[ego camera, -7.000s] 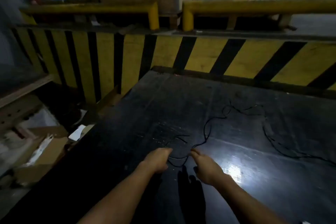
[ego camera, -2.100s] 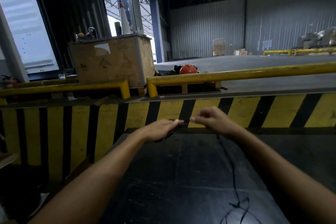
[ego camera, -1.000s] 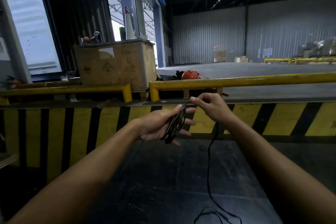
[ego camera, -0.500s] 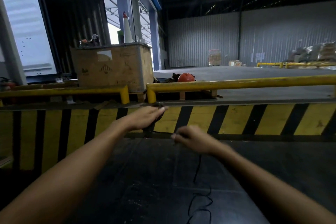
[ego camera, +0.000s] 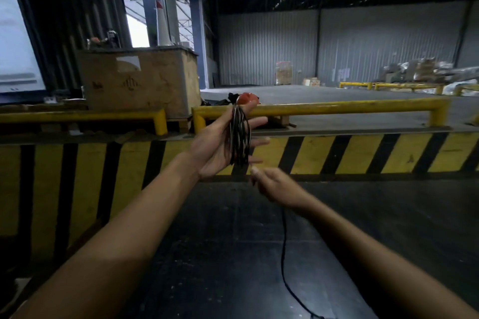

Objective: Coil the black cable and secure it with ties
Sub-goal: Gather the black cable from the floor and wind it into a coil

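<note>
Two yellow rails, dark floor, warehouse

Stuff you can't really make out here

The right hand is motion-blurred, so its grip on the cable is unclear. The cable's tail runs off the bottom edge. The coil hides part of the left hand and its fingers.

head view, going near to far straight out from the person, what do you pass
loose black cable on the dark floor → right hand → left hand with the cable coil → striped barrier → yellow rail → grey back wall
</note>
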The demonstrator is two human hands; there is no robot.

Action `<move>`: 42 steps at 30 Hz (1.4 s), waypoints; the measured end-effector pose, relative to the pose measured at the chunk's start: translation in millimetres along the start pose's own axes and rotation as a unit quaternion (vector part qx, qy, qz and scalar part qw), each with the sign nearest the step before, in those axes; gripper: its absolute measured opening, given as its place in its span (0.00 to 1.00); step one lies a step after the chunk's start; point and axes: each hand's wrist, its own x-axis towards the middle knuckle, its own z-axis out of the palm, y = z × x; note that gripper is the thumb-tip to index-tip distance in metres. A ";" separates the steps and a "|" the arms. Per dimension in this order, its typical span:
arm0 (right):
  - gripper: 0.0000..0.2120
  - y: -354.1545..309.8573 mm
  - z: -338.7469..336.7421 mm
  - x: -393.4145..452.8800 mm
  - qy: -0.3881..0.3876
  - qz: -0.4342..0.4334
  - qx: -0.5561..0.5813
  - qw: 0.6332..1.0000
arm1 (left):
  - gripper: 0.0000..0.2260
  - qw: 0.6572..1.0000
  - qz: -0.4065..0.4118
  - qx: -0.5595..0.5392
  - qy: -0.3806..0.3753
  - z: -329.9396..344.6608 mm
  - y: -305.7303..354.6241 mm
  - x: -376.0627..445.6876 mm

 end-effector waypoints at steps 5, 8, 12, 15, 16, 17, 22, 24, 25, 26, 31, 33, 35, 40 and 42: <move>0.16 2.7 24.2 -24.1 -0.067 0.030 -0.075 0.994 | 0.21 0.948 0.068 0.279 0.134 -5.0 -6.0 9.9; 0.12 -9.9 -1.5 -29.5 -0.122 0.069 -0.069 0.988 | 0.21 0.831 0.017 0.538 0.143 -20.4 -20.3 3.2; 0.11 -31.5 -54.1 -30.4 -0.055 0.045 -0.124 0.990 | 0.21 0.781 -0.210 0.585 0.057 -38.7 -47.1 -8.4; 0.10 -31.4 -75.8 -27.4 0.006 0.018 -0.157 0.987 | 0.22 0.831 -0.279 0.481 -0.038 -37.4 -63.9 -18.1; 0.11 -28.9 -76.8 -26.1 0.031 0.009 -0.160 0.987 | 0.20 0.865 -0.279 0.411 -0.067 -33.4 -67.2 -21.3; 0.11 -22.9 -75.6 -24.5 0.059 0.006 -0.156 0.986 | 0.19 0.900 -0.273 0.328 -0.090 -28.3 -68.2 -23.9; 0.17 15.4 -27.1 -26.5 0.097 0.059 -0.044 0.992 | 0.22 0.981 -0.134 -0.050 -0.130 -3.0 -49.0 -17.8; 0.17 23.1 11.6 -35.7 0.059 0.087 -0.028 0.994 | 0.21 0.994 -0.054 -0.059 -0.070 3.7 -40.3 -6.7; 0.18 23.2 30.2 -42.1 0.039 0.092 -0.040 0.994 | 0.20 0.999 -0.021 -0.031 -0.023 4.5 -38.2 -0.1; 0.19 21.3 44.9 -47.6 0.022 0.084 -0.064 0.994 | 0.20 0.999 0.008 0.019 0.025 4.0 -37.7 4.8; 0.18 15.6 36.2 -50.7 -0.070 0.025 -0.203 0.976 | 0.20 0.870 0.013 0.477 0.126 -21.7 -49.6 5.6; 0.15 9.6 8.9 -46.4 -0.098 0.024 -0.249 0.963 | 0.21 0.824 -0.056 0.551 0.119 -36.0 -61.1 -2.9; 0.12 3.5 -19.0 -40.9 -0.124 0.032 -0.278 0.952 | 0.21 0.781 -0.140 0.604 0.081 -42.5 -73.2 -10.5; 0.06 -9.2 -70.0 -22.6 -0.111 0.027 -0.354 0.928 | 0.21 0.754 -0.277 0.588 -0.096 -31.6 -84.5 -18.4; 0.07 -9.7 -84.7 -21.6 -0.064 0.015 -0.353 0.933 | 0.20 0.801 -0.301 0.501 -0.130 -29.8 -81.2 -24.1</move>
